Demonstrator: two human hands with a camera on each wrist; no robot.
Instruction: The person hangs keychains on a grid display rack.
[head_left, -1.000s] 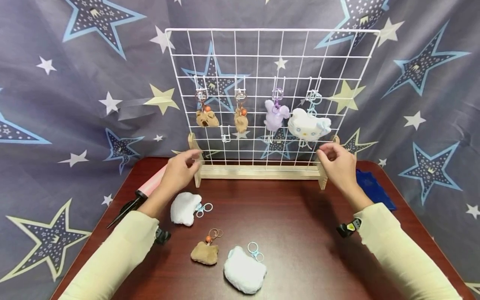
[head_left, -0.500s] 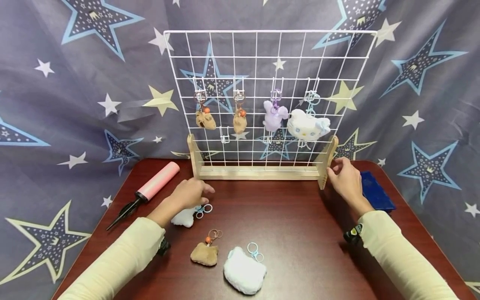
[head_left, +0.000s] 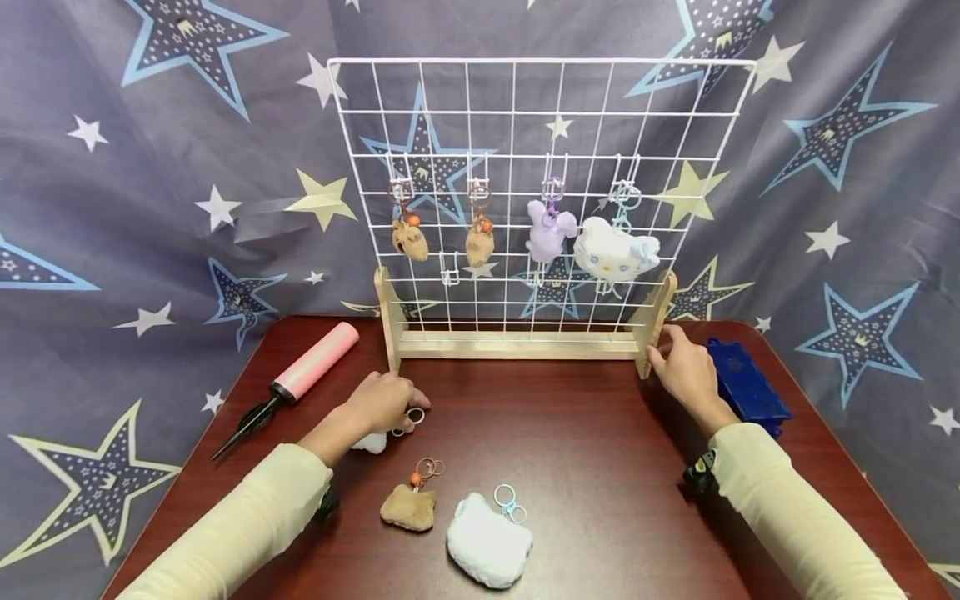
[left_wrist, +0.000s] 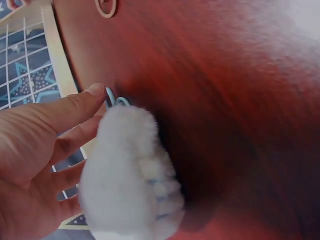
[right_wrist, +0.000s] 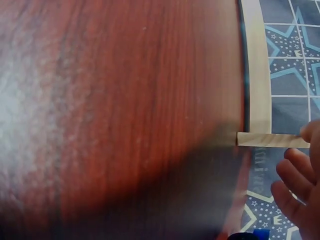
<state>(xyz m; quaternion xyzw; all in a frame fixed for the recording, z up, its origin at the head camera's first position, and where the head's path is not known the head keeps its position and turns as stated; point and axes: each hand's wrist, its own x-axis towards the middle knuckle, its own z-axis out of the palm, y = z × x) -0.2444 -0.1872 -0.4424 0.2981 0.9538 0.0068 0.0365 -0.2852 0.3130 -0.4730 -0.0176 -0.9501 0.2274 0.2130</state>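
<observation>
My left hand point(head_left: 386, 402) is over a white plush keychain point(head_left: 370, 443), which it partly hides. In the left wrist view the thumb point(left_wrist: 82, 102) lies beside the plush's light blue ring point(left_wrist: 111, 96), fingers spread behind the white plush point(left_wrist: 125, 175). Whether the fingertips touch the ring is hard to tell. My right hand point(head_left: 686, 367) holds the right wooden upright point(head_left: 654, 321) of the grid display stand; in the right wrist view its thumb and fingers lie on opposite sides of the wooden foot point(right_wrist: 270, 140). Blue ring parts point(head_left: 415, 414) show by the left fingertips.
On the white wire grid point(head_left: 514, 108) hang two brown plush keychains, a purple plush point(head_left: 550, 232) and a white cat plush point(head_left: 615, 252). A brown plush point(head_left: 408, 508) and another white plush point(head_left: 489, 542) lie on the table. A pink pump point(head_left: 318, 362) and blue tray point(head_left: 746, 382) flank the stand.
My left hand has come down from beside the stand to the white plush's ring. The right hand has lowered from near the grid to the stand's right upright. The leftmost hanging plush swivels.
</observation>
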